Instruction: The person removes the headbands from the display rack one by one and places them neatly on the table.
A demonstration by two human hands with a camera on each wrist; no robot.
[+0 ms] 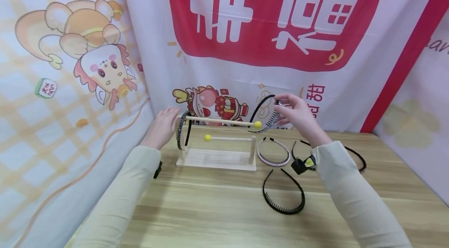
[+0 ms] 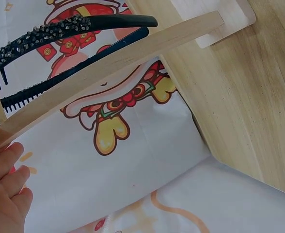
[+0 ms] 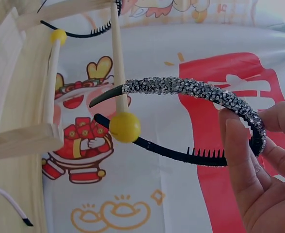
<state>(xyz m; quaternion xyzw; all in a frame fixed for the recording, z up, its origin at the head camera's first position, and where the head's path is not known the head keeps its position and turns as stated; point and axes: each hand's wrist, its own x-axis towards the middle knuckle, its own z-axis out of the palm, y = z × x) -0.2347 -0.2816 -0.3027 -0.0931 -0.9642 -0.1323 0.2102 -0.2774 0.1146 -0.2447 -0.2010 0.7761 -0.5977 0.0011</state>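
My right hand [image 1: 296, 113] pinches a black toothed headband covered in silver rhinestones [image 3: 181, 86] by its curved top. In the right wrist view, its open ends lie on either side of the yellow ball tip [image 3: 125, 127] of the upper rod. My left hand [image 1: 162, 126] grips the top of the left post [image 2: 113, 68] of a wooden display rack [image 1: 215, 158]. Beside that hand, dark rhinestone headbands [image 1: 180, 131] hang on the upper rod; the left wrist view shows their teeth and stones. The lower rod [image 1: 229, 138] ends in another yellow ball.
Right of the rack, a pale headband [image 1: 273, 163] lies on the wooden table [image 1: 210, 209]. A black toothed headband [image 1: 284, 212] lies nearer the front. More dark headbands [image 1: 361, 158] lie partly behind my right wrist. Printed cloths [image 1: 151, 45] hang at the back and sides.
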